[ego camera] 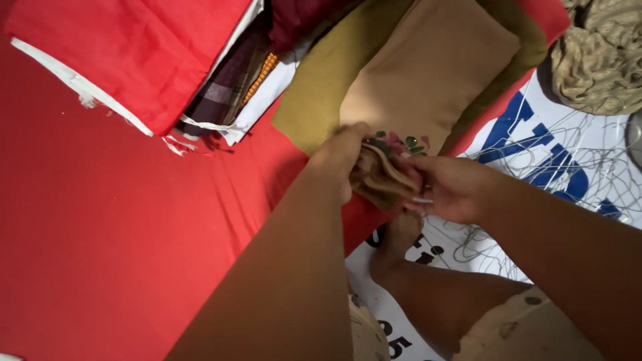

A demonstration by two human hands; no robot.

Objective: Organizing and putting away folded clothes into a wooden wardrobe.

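Note:
Both my hands meet at the middle of the view over a small bunched piece of tan cloth (pixel 382 179) with dark green and pink decoration. My left hand (pixel 338 160) grips its left side with curled fingers. My right hand (pixel 449 187) pinches its right side, fingers closed around the folds. Just behind the hands lies a folded tan fabric (pixel 428 67) resting on an olive-green fabric (pixel 321 87).
A red cloth (pixel 100 234) covers the floor at left. A folded red fabric with white edge (pixel 134 53) and a stack of dark checked and white fabrics (pixel 234 87) lie at the top. A white printed sheet with tangled threads (pixel 568 154) and a beige knotted bundle (pixel 602 60) are at right. My foot (pixel 401 241) rests below.

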